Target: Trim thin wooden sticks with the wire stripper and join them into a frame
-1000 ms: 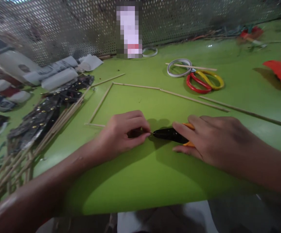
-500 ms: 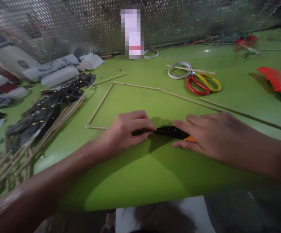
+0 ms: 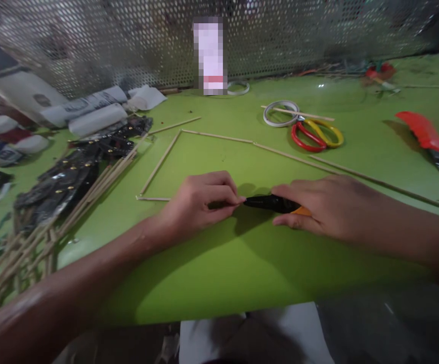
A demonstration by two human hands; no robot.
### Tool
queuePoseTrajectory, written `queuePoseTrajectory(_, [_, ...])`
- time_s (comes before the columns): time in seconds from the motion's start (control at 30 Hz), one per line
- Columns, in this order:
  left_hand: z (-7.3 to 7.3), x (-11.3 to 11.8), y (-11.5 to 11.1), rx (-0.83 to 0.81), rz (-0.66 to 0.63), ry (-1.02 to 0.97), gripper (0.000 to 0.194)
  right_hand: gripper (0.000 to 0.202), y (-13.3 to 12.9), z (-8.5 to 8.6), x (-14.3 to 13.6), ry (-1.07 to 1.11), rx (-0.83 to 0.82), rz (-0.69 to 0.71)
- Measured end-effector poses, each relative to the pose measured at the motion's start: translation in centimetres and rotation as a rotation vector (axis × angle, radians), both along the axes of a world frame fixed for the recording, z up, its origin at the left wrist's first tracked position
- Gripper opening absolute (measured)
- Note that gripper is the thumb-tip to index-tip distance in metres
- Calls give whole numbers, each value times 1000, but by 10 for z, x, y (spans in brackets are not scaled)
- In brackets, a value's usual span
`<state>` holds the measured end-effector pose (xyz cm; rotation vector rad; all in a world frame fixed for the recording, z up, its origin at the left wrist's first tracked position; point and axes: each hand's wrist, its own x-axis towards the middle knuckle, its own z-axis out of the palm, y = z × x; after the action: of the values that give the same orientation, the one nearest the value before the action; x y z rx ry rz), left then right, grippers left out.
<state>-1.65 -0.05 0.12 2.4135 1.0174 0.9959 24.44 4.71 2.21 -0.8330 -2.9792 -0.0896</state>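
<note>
My left hand (image 3: 204, 198) is closed in a pinch, its thumb and fingertips meeting at the tip of a pair of black-nosed pliers (image 3: 267, 202). A thin wooden stick (image 3: 153, 198) runs in behind this hand; its far end is hidden by the fingers. My right hand (image 3: 314, 205) wraps round the pliers' orange handles, thumb below and fingers above. Whatever lies in the jaws is too small to make out. Beyond the hands, more sticks joined end to end, among them a left slanting one (image 3: 161, 163) and a back one (image 3: 217, 136), form an angular outline on the green table (image 3: 219, 283).
Red-and-yellow-handled scissors (image 3: 308, 140) and a tape roll (image 3: 265, 115) lie behind my right hand. A red-handled cutter (image 3: 420, 132) is at far right. Loose sticks (image 3: 101, 184), a black studded item (image 3: 71, 177) and white rolls (image 3: 98, 119) crowd the left. A perforated metal panel (image 3: 128, 45) stands behind.
The view has shifted slightly. The pliers' tip stays at my left fingertips, and both hands keep nearly the same pose.
</note>
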Motion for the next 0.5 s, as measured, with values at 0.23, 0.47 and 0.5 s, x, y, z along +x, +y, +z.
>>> queuePoseTrajectory(0.23, [-3,1,1,16,-2,-39,10,55,2,3,0,-31,-145,-49])
queuePoseTrajectory(0.47, [-3,1,0,-49,73,-33,11,58,-2,-2,0,-45,-55,-33])
queuePoseTrajectory(0.5, [-3,1,0,-69,78,-32,11,59,-3,-2,0,-46,-35,-28])
